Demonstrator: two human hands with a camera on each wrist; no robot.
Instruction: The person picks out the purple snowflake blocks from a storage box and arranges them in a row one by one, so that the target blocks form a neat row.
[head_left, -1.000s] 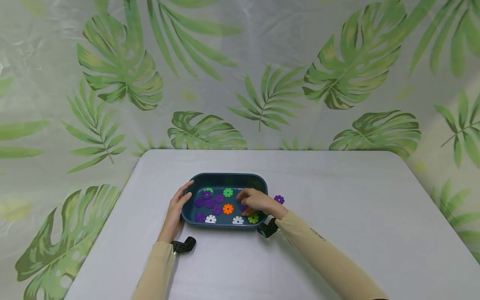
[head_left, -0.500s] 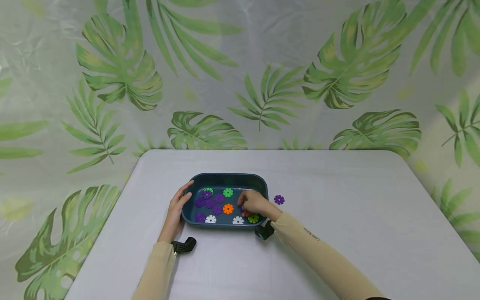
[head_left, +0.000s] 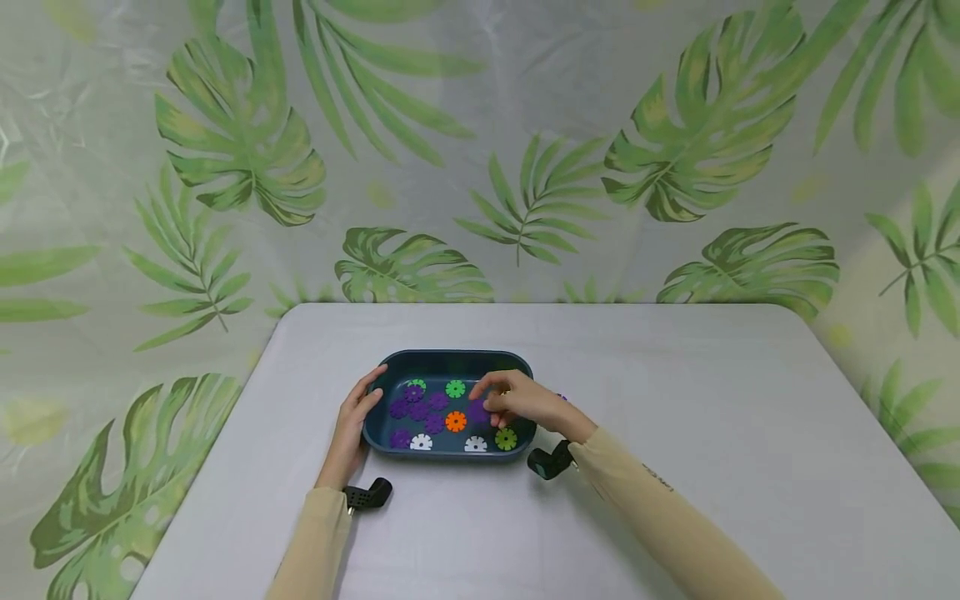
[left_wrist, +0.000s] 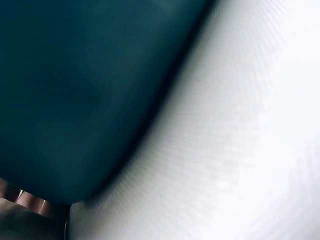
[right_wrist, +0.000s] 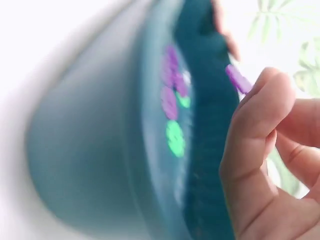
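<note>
A dark teal tray (head_left: 447, 454) stands on the table with several notched snowflake discs in it: purple (head_left: 417, 410), green (head_left: 455, 388), white (head_left: 476, 444) and one orange disc (head_left: 455, 422). My left hand (head_left: 351, 425) holds the tray's left end, thumb over the rim; in the left wrist view its fingers (left_wrist: 32, 202) show at the tray's side, partly hidden. Over the tray's right part, my right hand (head_left: 525, 398) pinches a purple snowflake disc (right_wrist: 239, 80) between thumb and fingers. That disc's edge juts past the thumb tip in the right wrist view.
Just right of the tray, another purple disc (head_left: 562, 397) on the table is mostly hidden behind my right hand. A white cloth covers the table (head_left: 675, 375). Behind hangs a leaf-printed curtain (head_left: 525, 100). Each wrist carries a black camera (head_left: 551, 460).
My right hand dipped down to the tray's floor, then rose and shifted right with the purple disc pinched. It now covers most of the disc outside the tray. The left hand stays put.
</note>
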